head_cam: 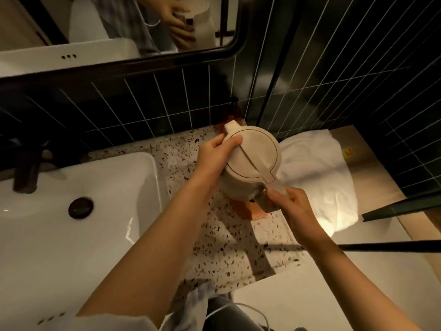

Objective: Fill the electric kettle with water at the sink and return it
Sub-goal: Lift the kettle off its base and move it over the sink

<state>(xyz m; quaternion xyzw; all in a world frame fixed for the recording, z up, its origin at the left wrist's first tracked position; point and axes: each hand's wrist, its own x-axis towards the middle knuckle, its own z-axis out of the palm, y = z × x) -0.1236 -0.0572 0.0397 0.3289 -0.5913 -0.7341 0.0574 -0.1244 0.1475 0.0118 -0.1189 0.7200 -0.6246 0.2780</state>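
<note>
**Kettle held in both hands beside the sink**

Head view: A person holds a cream kettle (250, 163) over the speckled surface (229, 244), just right of the white sink (78, 211). The left hand (212, 161) wraps the kettle's side, thumb lying on the closed lid (254, 156), near the spout end. The right hand (290, 209) is clenched around the handle (265, 201) at the kettle's near end. So each grip is closed on the kettle, one on the body, one on the handle. With the lid shut, the contents cannot be seen. An orange object (248, 209) shows on the surface just under the kettle; whether they touch is unclear. The sink basin holds only a dark drain plug (80, 208), and a dark tap (26, 173) stands at its far left. A white towel (317, 177) lies crumpled to the kettle's right. A yellow label (349, 154) sits beyond it, its writing too small to read. The mirror (119, 27) above reflects the hands and kettle.
</note>
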